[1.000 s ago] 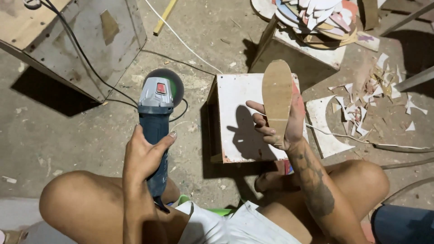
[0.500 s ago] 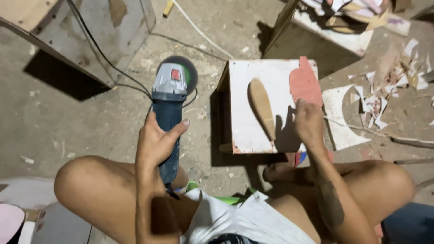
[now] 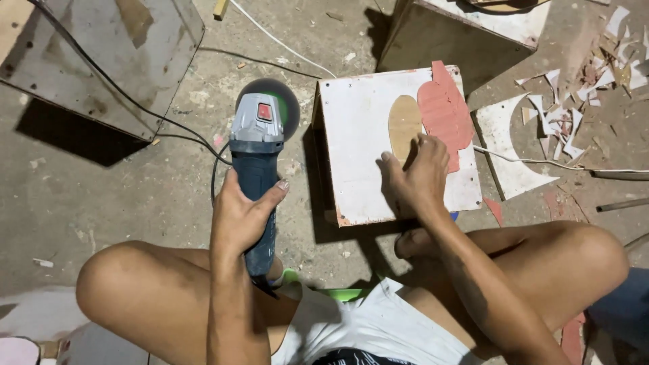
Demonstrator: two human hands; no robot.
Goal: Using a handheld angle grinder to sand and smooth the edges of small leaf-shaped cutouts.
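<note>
My left hand grips the blue body of an angle grinder, whose grey head and round disc point away from me above the concrete floor. My right hand rests flat on a white board box, its fingertips pressing the near end of a tan sole-shaped wooden piece. A red sole-shaped piece lies right beside the wooden one, partly over the box's far edge. I sit low with both knees spread around the box.
A black power cord runs from the grinder across the floor past a large grey board box at left. Another box stands behind. Cut white and red scraps litter the floor at right.
My right hand has lowered the wooden sole piece from the air onto the white box beside the red piece. The grinder has stayed in my left hand.
</note>
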